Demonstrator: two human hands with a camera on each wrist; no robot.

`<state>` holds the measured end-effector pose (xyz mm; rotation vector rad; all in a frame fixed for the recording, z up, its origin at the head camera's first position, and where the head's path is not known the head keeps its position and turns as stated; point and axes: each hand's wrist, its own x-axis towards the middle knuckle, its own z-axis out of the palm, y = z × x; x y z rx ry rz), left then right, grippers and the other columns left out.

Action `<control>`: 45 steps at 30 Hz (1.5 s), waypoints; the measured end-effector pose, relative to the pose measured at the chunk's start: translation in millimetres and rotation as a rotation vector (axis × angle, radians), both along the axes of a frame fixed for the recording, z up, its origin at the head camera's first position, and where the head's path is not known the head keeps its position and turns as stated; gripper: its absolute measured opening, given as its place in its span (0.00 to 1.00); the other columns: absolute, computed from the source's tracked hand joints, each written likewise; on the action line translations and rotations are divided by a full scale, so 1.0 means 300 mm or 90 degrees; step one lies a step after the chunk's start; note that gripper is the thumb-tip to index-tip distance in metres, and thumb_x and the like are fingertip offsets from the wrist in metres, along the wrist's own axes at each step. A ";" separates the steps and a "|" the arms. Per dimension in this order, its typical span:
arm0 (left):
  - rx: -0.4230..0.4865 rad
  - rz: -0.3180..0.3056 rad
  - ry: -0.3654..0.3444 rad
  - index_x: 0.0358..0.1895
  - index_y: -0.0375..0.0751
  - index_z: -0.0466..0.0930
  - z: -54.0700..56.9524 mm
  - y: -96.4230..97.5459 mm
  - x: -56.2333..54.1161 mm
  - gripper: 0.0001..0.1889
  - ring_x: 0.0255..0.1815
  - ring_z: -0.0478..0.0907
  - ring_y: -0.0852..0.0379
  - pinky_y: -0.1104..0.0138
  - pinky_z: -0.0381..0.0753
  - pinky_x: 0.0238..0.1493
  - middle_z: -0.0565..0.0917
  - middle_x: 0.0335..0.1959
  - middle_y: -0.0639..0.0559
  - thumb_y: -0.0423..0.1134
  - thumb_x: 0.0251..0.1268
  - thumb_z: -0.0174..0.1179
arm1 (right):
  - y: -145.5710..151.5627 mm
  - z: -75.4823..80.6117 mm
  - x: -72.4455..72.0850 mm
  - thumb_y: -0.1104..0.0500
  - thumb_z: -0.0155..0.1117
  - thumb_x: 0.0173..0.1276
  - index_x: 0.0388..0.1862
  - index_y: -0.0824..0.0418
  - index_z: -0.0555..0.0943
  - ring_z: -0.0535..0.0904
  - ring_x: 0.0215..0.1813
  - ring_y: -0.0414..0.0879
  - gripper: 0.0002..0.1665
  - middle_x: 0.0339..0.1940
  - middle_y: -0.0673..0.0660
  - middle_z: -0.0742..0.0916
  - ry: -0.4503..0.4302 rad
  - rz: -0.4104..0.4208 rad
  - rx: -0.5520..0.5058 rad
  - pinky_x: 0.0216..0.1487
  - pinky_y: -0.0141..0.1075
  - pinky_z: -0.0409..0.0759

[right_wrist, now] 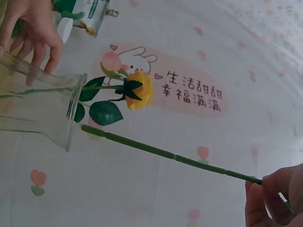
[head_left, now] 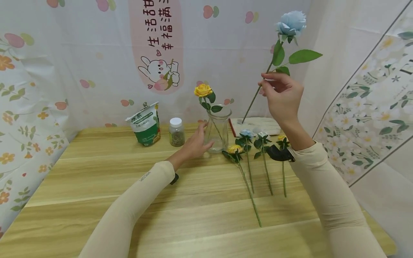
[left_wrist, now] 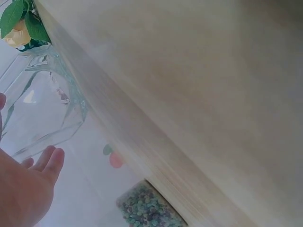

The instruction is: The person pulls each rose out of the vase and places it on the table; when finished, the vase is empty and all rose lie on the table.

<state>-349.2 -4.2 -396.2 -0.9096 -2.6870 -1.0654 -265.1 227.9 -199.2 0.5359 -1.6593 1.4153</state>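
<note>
My right hand [head_left: 284,96] pinches the stem of a light blue artificial rose [head_left: 292,23] between thumb and fingers, holding it high on the right, bloom up and stem slanting down to the left. In the right wrist view the stem's lower end [right_wrist: 90,130] overlaps the rim area of the glass vase [right_wrist: 71,116]. A yellow rose [head_left: 202,90] leans inside the clear vase [head_left: 211,142], its bloom above the mouth. Beside the vase's left side is my left hand [head_left: 193,144], its fingers extended around the glass and thumb in front.
Several artificial roses lie right of the vase, including a yellow one [head_left: 235,149] and a blue one [head_left: 247,134]. A white-lidded jar [head_left: 176,133] and a green-and-white pouch [head_left: 146,125] stand left. Behind the flowers lies a pale flat item [head_left: 258,125] with a red edge.
</note>
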 end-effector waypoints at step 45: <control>-0.019 0.009 0.009 0.76 0.42 0.44 0.011 -0.001 0.004 0.40 0.66 0.72 0.45 0.50 0.80 0.47 0.65 0.71 0.37 0.47 0.72 0.60 | 0.338 -0.244 0.184 0.68 0.70 0.64 0.44 0.70 0.87 0.80 0.23 0.38 0.10 0.37 0.48 0.89 -0.278 -0.032 0.078 0.20 0.28 0.75</control>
